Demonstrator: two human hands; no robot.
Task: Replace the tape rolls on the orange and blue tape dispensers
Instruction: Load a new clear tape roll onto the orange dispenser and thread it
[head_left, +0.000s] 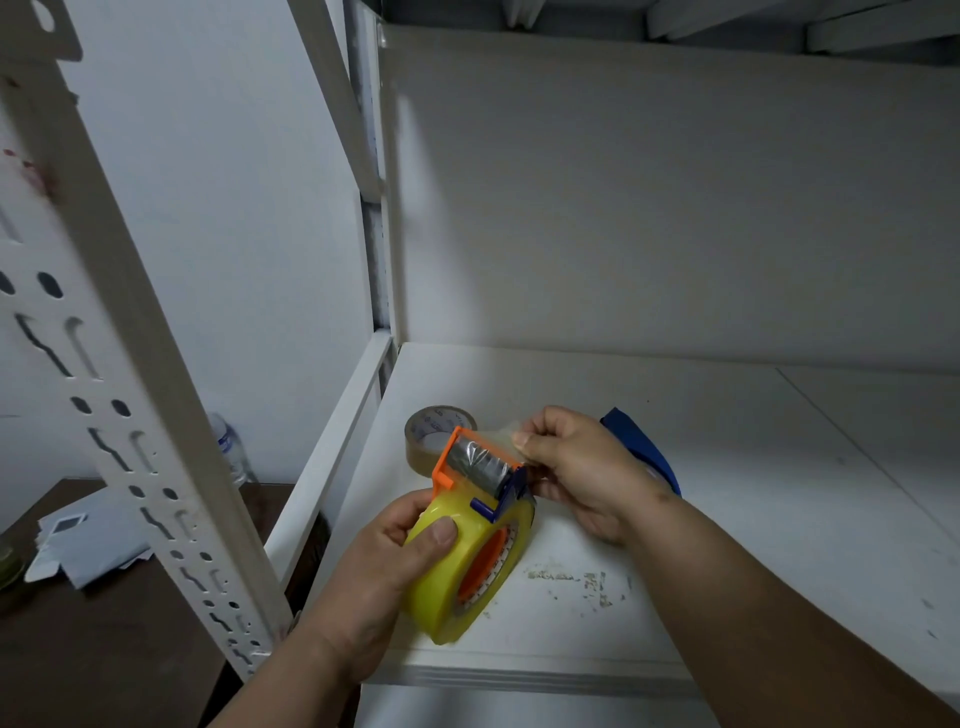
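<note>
A yellow tape roll (449, 587) sits in the orange dispenser (448, 464), held over the white shelf (701, 519). My left hand (384, 561) grips the roll from the left, thumb on its face. My right hand (576, 467) pinches the clear tape end (498, 435) drawn over the dispenser's grey roller (480, 464). Behind the orange dispenser a brown tape roll (428, 422) lies on the shelf. The blue dispenser (641, 444) lies beyond my right hand, partly hidden by it.
A slotted white shelf upright (119, 364) stands close on the left. Below left is a dark table with papers (88, 540) and a water bottle (231, 449). Torn tape residue (576, 579) marks the shelf near its front edge.
</note>
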